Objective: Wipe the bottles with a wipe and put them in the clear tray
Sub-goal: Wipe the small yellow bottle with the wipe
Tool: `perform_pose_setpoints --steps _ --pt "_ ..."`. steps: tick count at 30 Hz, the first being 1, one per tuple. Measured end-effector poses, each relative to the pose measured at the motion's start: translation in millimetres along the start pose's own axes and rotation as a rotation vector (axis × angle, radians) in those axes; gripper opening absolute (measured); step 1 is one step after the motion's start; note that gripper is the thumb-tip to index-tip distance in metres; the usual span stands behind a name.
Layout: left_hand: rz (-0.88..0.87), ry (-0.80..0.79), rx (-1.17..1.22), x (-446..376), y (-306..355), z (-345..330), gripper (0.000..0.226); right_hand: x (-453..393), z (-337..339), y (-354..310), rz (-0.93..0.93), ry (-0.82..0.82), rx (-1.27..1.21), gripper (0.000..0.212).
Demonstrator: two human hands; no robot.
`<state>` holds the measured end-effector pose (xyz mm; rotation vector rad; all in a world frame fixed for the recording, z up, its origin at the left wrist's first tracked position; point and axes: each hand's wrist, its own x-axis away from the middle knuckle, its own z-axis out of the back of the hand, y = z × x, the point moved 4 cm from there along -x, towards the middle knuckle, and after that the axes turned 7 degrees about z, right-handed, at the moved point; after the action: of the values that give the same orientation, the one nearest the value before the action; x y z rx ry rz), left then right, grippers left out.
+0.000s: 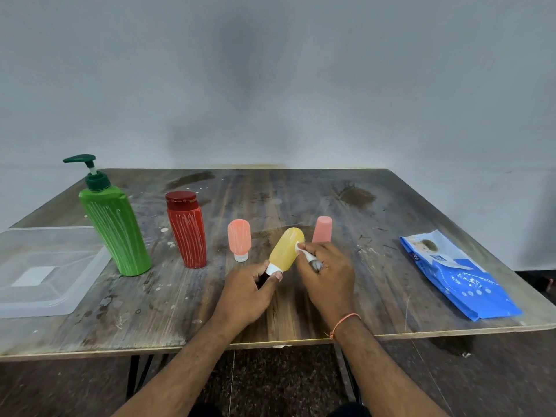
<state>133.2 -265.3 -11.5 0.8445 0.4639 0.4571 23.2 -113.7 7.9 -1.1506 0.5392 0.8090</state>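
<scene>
Left hand gripped the yellow bottle by its white cap, tilted above the table, right hand pinched a wipe against its side, clear tray lay far left.

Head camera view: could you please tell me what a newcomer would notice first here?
Probably the yellow bottle at the table's centre, gripped at its white cap by the left hand while the right hand presses a white wipe against it. Next, the tall green pump bottle streaked with white, standing at the left beside the clear tray.
</scene>
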Motion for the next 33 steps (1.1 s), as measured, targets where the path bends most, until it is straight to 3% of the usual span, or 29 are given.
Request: perform_pose_setpoints --steps 3,9,15,19,23,28,33 --pt "-0.011 0.004 -0.001 0.4 0.0 0.3 0.018 0.5 -0.6 -2.8 0.019 -0.044 0.006 0.018" --pt "-0.029 0.006 -0.036 0.1 1.4 -0.8 0.035 0.5 0.4 1.1 -0.017 0.041 0.050 0.015" --pt "-0.043 0.007 -0.045 0.2 2.2 -0.7 0.018 1.3 -1.6 -3.3 0.055 -0.009 0.050 0.017" --pt "-0.036 0.024 -0.054 0.7 2.5 -0.5 0.025 1.9 1.7 -2.1 0.028 0.054 0.080 0.017" --pt "-0.026 0.029 -0.079 0.7 1.8 -0.1 0.016 2.2 -2.3 -4.9 0.124 -0.023 0.061 0.018" --pt "-0.022 0.045 -0.094 0.0 1.5 -0.1 0.020 2.3 -0.7 -0.6 0.048 0.031 0.098 0.018" --pt "-0.037 0.058 -0.092 0.6 2.5 0.5 0.015 1.9 -2.8 -4.1 0.137 -0.027 0.061 0.018"
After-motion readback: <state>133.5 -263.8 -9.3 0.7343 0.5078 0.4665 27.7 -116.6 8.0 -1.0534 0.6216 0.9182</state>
